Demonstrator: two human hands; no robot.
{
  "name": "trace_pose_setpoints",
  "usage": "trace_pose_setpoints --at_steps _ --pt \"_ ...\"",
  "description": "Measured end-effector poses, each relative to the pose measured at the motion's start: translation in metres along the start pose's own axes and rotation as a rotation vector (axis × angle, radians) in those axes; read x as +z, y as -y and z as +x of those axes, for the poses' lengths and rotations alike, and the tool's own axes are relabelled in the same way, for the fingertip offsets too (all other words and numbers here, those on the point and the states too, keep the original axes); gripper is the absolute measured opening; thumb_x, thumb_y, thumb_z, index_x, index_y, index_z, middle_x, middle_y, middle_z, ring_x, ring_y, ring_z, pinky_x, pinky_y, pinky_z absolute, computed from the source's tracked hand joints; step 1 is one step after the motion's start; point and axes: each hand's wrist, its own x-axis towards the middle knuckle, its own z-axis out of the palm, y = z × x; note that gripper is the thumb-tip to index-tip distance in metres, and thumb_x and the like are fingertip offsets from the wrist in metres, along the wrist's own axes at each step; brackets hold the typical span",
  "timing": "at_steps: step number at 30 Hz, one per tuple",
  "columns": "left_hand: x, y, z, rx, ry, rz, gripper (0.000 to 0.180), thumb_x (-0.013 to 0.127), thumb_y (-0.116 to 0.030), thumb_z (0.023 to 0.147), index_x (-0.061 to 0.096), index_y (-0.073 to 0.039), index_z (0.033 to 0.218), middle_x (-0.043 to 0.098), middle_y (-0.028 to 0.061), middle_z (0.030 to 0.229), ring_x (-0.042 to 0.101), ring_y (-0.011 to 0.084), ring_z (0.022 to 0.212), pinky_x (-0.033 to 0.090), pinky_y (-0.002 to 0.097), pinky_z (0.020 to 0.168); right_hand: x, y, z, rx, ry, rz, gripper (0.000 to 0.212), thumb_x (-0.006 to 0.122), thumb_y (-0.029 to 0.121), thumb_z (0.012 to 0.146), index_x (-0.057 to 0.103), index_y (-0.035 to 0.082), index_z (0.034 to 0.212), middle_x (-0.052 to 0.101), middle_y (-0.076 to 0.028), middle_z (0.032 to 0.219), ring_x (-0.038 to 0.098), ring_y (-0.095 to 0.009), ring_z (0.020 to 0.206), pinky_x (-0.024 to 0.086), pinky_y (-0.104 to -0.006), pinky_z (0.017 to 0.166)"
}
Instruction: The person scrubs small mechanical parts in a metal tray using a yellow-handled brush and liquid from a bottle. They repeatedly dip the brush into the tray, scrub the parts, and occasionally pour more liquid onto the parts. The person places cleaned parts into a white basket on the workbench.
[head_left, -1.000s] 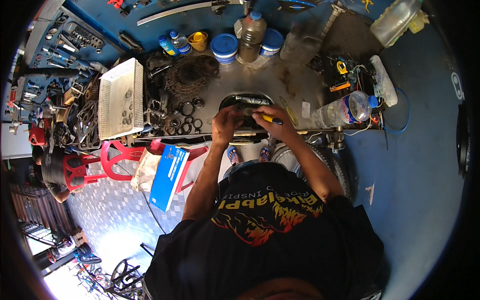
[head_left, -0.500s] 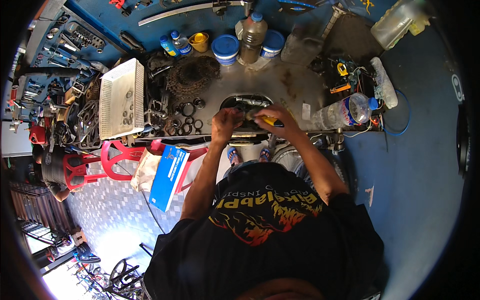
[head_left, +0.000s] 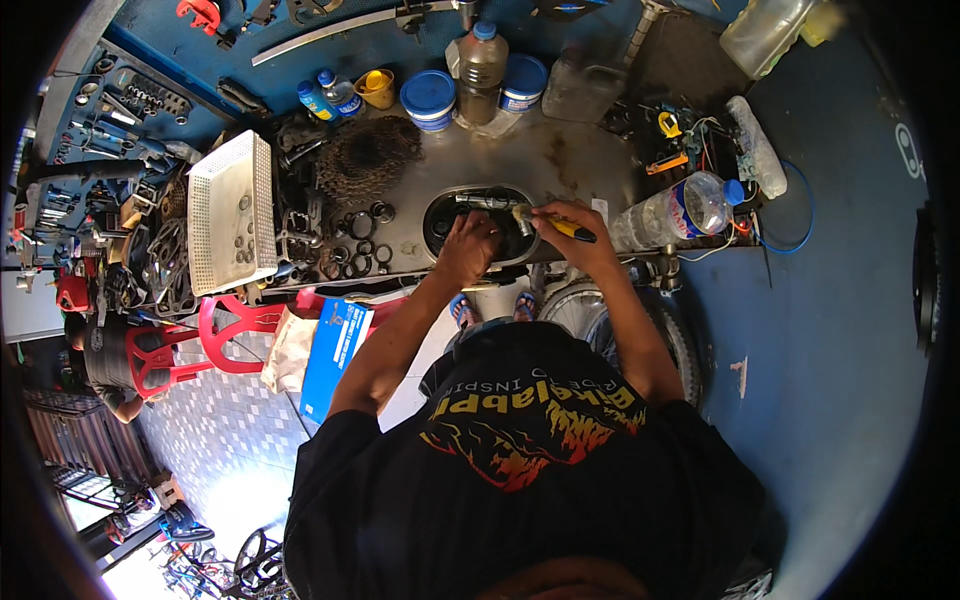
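A brush [head_left: 570,228] with a yellow-and-black handle is over the right part of an oval metal tray [head_left: 427,225], which sits at the near edge of the tabletop [head_left: 545,150]. The right hand [head_left: 572,242] has its fingers closed round the handle, and the pale bristles point left, above the tray's dark inside. The left hand [head_left: 467,247] reaches over the near left part of the tray, fingers bent and pointing down into it; whether they grip anything cannot be told. A silver cylindrical part [head_left: 488,201] lies along the tray's far side, and darker shapes near the left hand are too dim to name.

The brushwork looks to be under way rather than finished, with the brush in hand and parts in the tray. How much of it is done does not show: dirt on the parts cannot be judged at this size.

Left of the tray, a group of loose dark rings [head_left: 361,225] lies on the tabletop, and beyond them a heap of brown toothed sprockets [head_left: 372,155]. Farther left, a white basket [head_left: 207,225] holds a few small rings. Whether any of these have been brushed cannot be told. On the far side stand blue-lidded tubs [head_left: 428,98] and a bottle of brownish liquid [head_left: 482,72]; to the right, a large clear bottle [head_left: 685,208] lies on its side.
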Motion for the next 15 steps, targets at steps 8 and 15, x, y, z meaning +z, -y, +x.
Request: trace_pose_setpoints --at_steps 8,15 --pt "-0.023 -0.009 0.047 -0.918 -0.1 -0.936 0.033 0.079 -0.033 0.096 0.072 -0.007 0.079 0.07 0.0049 0.071 0.059 0.0141 0.066 0.047 0.0291 0.075 -0.006 0.002 -0.001 0.071 -0.007 0.062 0.022 0.082 0.018 0.095 0.078 0.004 0.111 0.076 -0.01 0.094 0.071 -0.016 0.088 0.054 -0.0302 0.08" --pt "-0.039 -0.005 0.033 -0.906 -0.029 -1.411 0.027 0.073 -0.031 0.101 0.074 -0.005 0.109 0.078 0.0048 0.098 0.063 0.0089 0.084 0.047 0.0259 0.079 -0.006 0.001 -0.003 0.089 0.05 0.072 0.021 0.079 0.017 0.098 0.077 0.005 0.115 0.077 -0.005 0.093 0.066 -0.009 0.085 0.052 -0.0263 0.078"
